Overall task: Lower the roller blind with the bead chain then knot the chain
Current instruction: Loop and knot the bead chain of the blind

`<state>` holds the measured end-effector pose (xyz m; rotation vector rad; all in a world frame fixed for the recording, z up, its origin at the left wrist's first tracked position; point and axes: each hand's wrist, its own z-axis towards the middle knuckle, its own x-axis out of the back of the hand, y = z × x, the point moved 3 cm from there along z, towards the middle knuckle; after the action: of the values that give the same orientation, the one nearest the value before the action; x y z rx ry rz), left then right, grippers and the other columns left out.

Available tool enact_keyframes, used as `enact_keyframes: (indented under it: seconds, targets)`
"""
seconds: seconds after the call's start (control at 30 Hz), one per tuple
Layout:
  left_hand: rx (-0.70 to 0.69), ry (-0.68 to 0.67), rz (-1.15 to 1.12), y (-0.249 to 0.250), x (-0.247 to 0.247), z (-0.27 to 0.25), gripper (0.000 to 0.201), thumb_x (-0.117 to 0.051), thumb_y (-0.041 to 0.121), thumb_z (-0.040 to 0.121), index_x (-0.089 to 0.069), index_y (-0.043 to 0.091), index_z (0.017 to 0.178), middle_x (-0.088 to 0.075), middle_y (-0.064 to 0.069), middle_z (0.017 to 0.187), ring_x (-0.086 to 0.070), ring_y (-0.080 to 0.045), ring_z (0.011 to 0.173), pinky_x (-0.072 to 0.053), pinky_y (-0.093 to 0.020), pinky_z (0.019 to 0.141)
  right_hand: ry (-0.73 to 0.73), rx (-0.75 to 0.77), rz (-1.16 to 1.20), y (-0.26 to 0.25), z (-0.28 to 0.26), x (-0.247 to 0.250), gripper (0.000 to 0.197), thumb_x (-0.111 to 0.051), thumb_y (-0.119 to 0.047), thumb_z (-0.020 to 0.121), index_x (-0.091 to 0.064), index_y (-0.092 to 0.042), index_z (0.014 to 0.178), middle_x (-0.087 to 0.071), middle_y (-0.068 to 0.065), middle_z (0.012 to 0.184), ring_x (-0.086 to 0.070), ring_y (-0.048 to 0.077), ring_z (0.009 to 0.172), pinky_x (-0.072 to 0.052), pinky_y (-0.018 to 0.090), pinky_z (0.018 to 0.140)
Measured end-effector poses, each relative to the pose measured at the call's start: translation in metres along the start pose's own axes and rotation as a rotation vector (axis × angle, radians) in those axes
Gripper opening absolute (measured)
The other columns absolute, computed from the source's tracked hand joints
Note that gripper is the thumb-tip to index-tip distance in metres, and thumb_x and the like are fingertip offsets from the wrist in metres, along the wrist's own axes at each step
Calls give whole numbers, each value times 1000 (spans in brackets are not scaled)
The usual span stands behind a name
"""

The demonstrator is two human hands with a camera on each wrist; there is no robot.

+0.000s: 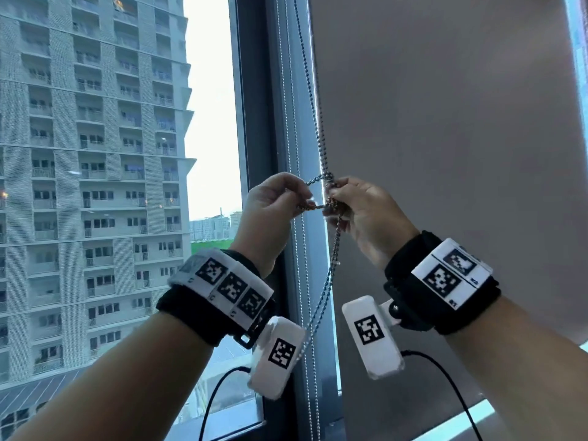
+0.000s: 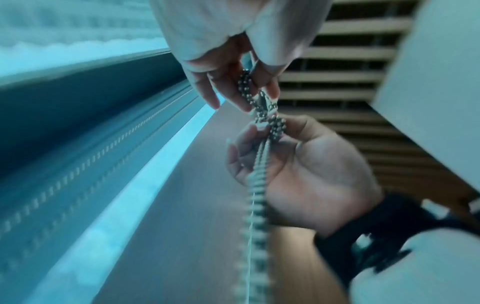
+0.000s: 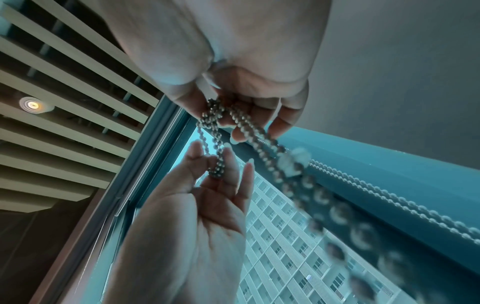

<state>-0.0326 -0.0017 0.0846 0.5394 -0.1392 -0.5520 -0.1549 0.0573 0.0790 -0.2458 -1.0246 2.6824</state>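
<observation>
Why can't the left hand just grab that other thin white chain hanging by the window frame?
It probably could reach: the white chain hangs right beside the left hand, nothing between. But that hand and the right hand are both pinching the metal chain mid-knot.

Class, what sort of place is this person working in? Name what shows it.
Probably a room high in a city building: a tall window facing an apartment tower, a grey roller blind, and a slatted ceiling.
</observation>
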Motion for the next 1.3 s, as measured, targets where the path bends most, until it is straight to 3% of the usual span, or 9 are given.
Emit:
enact_keyframes:
  seconds: [0.07, 0.2, 0.33, 0.43, 0.6, 0.73, 1.0, 1.17, 1.3]
  targets:
    - [-131, 23, 244, 5, -1, -1, 33, -43, -6, 79, -66, 16, 70, -65, 1, 68, -59, -11, 62, -52, -34, 72, -19, -17, 21, 0, 1, 0, 19, -45, -14, 85, -57, -17, 72, -53, 0, 70, -52, 15, 66, -40, 31, 68]
    - [-178, 66, 424, 7, -5, 0, 31, -46, -1, 81, -73, 9, 94, -68, -3, 78, -60, -1, 60, -48, -16, 63, -57, -34, 40, 0, 2, -4, 20, -46, -23, 78, -57, -20, 62, -55, -3, 68, -54, 22, 79, -39, 35, 71]
    - [-10, -77, 295, 2, -14, 0, 35, -46, 18, 81, -71, 5, 102, -66, -24, 103, -64, -31, 91, -50, -45, 92, -87, -35, 42, 3, 0, -4, 26, -48, -25, 81, -60, -21, 58, -60, -2, 75, -52, 23, 88, -37, 39, 79]
    - [124, -148, 125, -2, -13, -2, 28, -51, 22, 92, -67, 4, 105, -67, -22, 104, -60, -24, 91, -41, -48, 100, -103, -24, 17, 2, -3, 0, 21, -48, -27, 81, -58, -22, 64, -59, 0, 83, -52, 23, 92, -39, 36, 79]
    - [136, -115, 47, -5, -14, -3, 18, -59, 26, 89, -66, 10, 83, -61, -9, 82, -52, -23, 84, -39, -37, 82, -132, -2, -78, 7, -7, -1, 31, -42, -25, 93, -54, -25, 64, -56, -10, 75, -50, 13, 88, -34, 37, 85]
    - [84, -114, 120, -4, -16, 0, 19, -55, 21, 92, -61, 14, 75, -60, -5, 75, -52, -23, 79, -42, -38, 81, -140, -11, -46, 12, -8, 1, 23, -48, -36, 80, -59, -26, 62, -57, -11, 76, -51, 12, 89, -34, 33, 81]
    - [157, -223, 106, -8, -13, -2, 27, -66, 29, 80, -69, 7, 96, -63, -15, 93, -55, -24, 87, -42, -38, 83, -176, -49, 61, 20, -9, 8, 21, -49, -30, 78, -65, -25, 66, -60, -11, 74, -51, 16, 92, -34, 39, 87]
    - [72, -250, 161, -2, -22, 0, 17, -52, 12, 94, -60, -3, 90, -56, -13, 76, -52, -13, 63, -46, -20, 64, -202, -58, 29, 22, -13, 9, 22, -49, -32, 81, -63, -19, 91, -59, -2, 89, -51, 16, 96, -33, 36, 87]
    - [12, -234, 308, -10, -24, 0, 44, -42, 35, 91, -53, -8, 86, -53, -15, 77, -49, -23, 73, -47, -48, 76, -183, -89, -3, 28, -13, 7, 37, -57, -38, 75, -63, -20, 106, -62, -6, 95, -51, 10, 96, -31, 36, 92]
